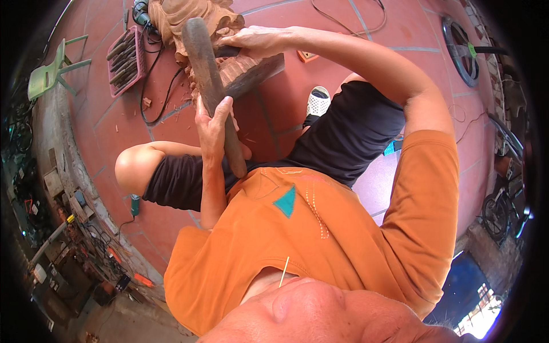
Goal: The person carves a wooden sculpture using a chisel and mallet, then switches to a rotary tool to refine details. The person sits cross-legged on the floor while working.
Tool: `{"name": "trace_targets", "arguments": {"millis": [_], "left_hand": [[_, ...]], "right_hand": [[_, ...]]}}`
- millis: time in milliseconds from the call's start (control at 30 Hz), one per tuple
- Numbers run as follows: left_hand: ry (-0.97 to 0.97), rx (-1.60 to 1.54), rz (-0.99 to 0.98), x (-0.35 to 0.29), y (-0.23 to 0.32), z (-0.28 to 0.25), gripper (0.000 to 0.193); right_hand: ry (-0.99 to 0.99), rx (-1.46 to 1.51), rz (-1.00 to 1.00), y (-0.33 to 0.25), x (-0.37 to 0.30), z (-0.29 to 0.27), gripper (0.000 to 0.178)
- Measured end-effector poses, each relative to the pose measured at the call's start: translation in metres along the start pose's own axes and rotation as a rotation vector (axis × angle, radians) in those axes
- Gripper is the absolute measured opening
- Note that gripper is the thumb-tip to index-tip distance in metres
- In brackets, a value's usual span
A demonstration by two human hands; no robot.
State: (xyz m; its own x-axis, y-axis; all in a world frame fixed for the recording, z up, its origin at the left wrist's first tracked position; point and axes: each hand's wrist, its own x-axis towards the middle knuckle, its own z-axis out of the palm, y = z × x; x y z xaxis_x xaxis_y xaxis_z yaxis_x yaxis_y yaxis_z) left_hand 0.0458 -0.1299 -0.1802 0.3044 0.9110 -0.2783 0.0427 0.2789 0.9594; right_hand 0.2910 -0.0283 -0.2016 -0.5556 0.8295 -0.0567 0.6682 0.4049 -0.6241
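A long dark wooden club (206, 68) slants up from near my lap, its thick rounded end over the carving. My left hand (213, 128) is closed around its middle, thumb along the near side. The reddish-brown wood carving (174, 23), with folded, rounded shapes, lies on the floor in front of me. My right hand (257, 43) is closed at the carving's right side, beside a dark piece partly hidden under its fingers; what it holds cannot be made out. A thick dark wooden block (257, 77) rests against the carving's near end.
A pink basket (139, 48) of chisel-like tools stands left of the carving, near a green power tool (141, 12) with a black cord (143, 103). Further left is a green plastic chair (48, 74). Wood chips lie on the red tiles. A dark wheel-shaped ring (457, 54) is at far right.
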Motion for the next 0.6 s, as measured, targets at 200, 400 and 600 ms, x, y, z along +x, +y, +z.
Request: {"name": "trace_targets", "arguments": {"millis": [200,400,600], "left_hand": [[0.038,-0.039,0.034,0.006,0.001,-0.005,0.029],[0.052,-0.04,0.045,0.001,0.0,-0.014,0.027],[0.019,-0.073,0.075,0.002,0.0,-0.013,0.03]], "right_hand": [[-0.038,-0.029,-0.057,0.011,0.014,0.01,0.036],[-0.034,0.104,0.121,-0.007,-0.01,-0.015,0.056],[0.085,0.265,0.07,0.02,-0.027,-0.004,0.043]]}}
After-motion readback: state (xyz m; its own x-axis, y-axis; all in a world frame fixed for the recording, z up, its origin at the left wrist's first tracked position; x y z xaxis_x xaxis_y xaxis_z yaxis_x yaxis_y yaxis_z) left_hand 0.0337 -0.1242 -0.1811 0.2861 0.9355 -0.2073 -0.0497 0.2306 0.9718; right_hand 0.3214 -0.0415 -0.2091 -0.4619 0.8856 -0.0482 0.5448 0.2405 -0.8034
